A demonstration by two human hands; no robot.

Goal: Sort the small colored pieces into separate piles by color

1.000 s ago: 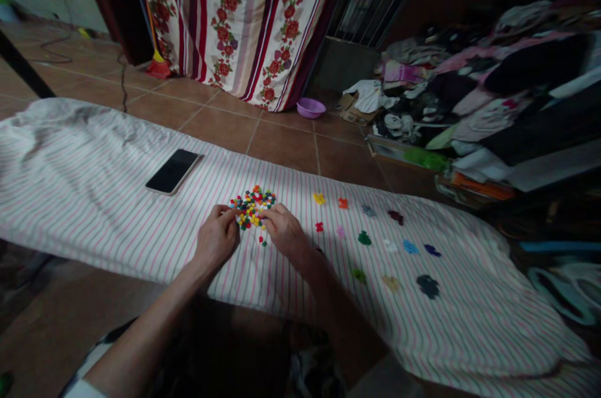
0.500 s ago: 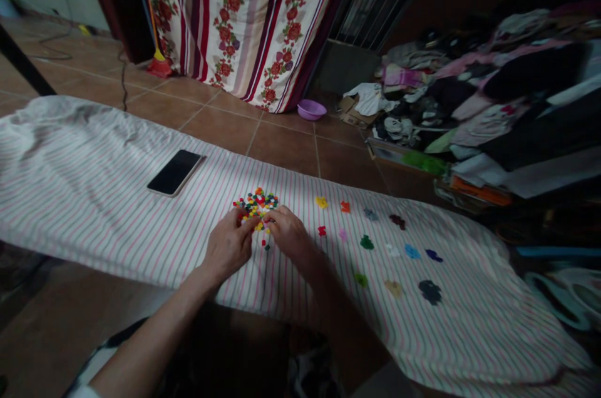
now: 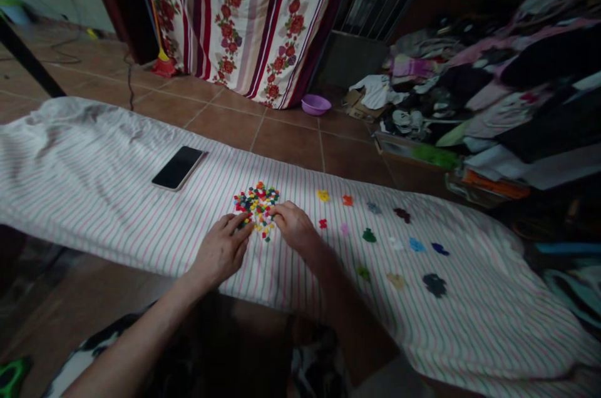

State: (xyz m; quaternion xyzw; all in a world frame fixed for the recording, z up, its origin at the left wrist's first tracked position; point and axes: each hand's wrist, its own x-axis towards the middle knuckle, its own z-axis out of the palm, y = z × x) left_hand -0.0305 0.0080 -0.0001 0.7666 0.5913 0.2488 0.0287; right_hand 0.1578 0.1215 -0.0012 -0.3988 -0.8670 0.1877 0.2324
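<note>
A mixed pile of small coloured pieces (image 3: 260, 199) lies on the striped cloth (image 3: 291, 285). My left hand (image 3: 224, 245) rests at the pile's lower left, fingers apart, their tips touching pieces. At the right edge of the pile is my right hand (image 3: 295, 226), its thumb and index finger pinched; whatever they hold is too small to make out. Farther right, small single-colour heaps sit apart from one another, among them yellow (image 3: 322, 196), orange (image 3: 347, 199), red (image 3: 322, 223), dark green (image 3: 369, 235), light blue (image 3: 416, 244) and dark grey (image 3: 434, 285).
A phone (image 3: 178, 168) lies on the cloth left of the pile. Beyond the cloth's far edge, a purple basin (image 3: 316, 104) stands on the tiled floor near a floral curtain (image 3: 253, 22). Clothes (image 3: 469, 72) are heaped at the right.
My hands have drawn slightly apart, uncovering more of the pile's middle. My left hand's fingers have spread. The view has shifted a little.
</note>
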